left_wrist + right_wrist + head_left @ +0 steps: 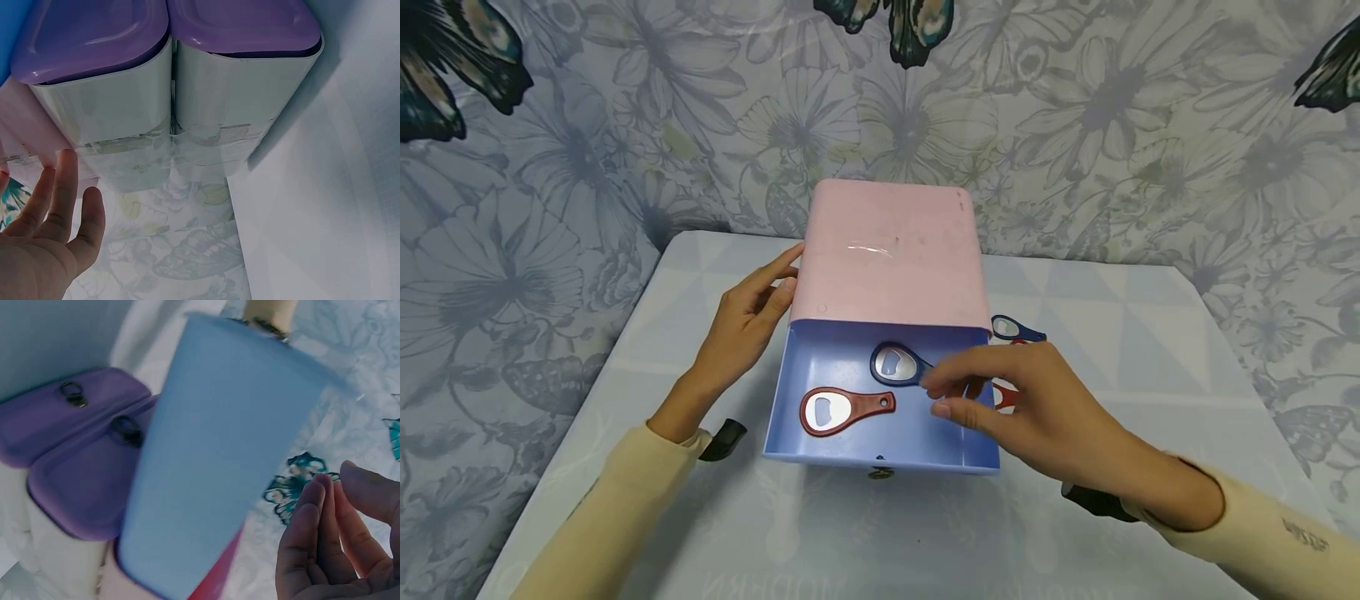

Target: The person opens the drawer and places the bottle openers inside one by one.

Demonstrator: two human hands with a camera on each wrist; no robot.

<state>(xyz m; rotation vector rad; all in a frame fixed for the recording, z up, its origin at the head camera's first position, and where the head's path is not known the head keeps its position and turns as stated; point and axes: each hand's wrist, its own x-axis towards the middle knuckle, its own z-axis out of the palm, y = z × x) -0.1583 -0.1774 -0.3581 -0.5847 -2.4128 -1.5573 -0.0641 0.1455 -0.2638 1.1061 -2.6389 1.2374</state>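
Observation:
A pink cabinet (891, 250) stands on the table with its blue drawer (842, 333) pulled out. Inside lie a red-brown bottle opener (882, 403) and a dark blue bottle opener (889, 365), whose handle end is partly hidden by my right hand (1030, 400). That hand hovers over the drawer's right side, fingers loosely bent. Between thumb and fingertips of the right hand (337, 537) nothing shows in the right wrist view. My left hand (741, 321) rests its fingertips against the cabinet's left side; its fingers are fairly straight in the left wrist view.
Right of the drawer, partly behind my right hand, lie another blue bottle opener (1018, 328) and a red one (1004, 397). Two closed purple drawers (250, 25) are beside the blue one. A flower-patterned wall (1075, 150) rises behind the table (1112, 333).

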